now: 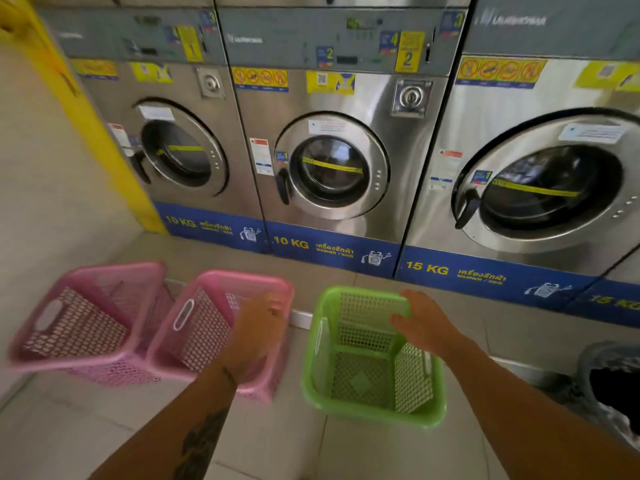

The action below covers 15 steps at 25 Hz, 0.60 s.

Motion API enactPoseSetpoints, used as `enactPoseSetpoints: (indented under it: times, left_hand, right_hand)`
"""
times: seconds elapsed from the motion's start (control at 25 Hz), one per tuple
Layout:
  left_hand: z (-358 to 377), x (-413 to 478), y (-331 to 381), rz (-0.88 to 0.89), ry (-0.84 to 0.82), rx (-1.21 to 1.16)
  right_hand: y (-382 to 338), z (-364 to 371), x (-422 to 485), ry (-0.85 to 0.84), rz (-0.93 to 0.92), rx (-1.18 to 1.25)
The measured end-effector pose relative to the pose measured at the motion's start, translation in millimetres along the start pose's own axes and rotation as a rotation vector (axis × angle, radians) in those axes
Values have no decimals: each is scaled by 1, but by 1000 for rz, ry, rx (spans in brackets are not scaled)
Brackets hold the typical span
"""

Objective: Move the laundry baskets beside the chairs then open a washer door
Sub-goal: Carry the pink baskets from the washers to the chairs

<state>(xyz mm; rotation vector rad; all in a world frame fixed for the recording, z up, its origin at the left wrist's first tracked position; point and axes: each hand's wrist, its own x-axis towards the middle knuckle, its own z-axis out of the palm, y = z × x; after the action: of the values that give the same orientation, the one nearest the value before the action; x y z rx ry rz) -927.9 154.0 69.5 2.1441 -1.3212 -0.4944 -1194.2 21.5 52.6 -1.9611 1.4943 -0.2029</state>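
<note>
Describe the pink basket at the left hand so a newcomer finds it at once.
Three washers line the back; three baskets stand on the floor before them. It is the middle basket. Only it has the green basket beside it; the other pink basket stands far left.

Left hand [258,327]: held out forward, palm down, fingers blurry.
Right hand [420,323]: held out forward, palm down, fingers spread.
</note>
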Motion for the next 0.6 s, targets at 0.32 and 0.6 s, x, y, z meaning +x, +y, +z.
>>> enactPoseSetpoints:
  times: [0.32, 0.6]
  left_hand:
    - [-132, -59, -73, -168, 163, 125]
    - [-257, -70, -212, -262, 214, 129]
  right_hand:
    - [-160, 31, -25, -72, -268, -69]
    - [-328, 138, -27, -122, -405, -107]
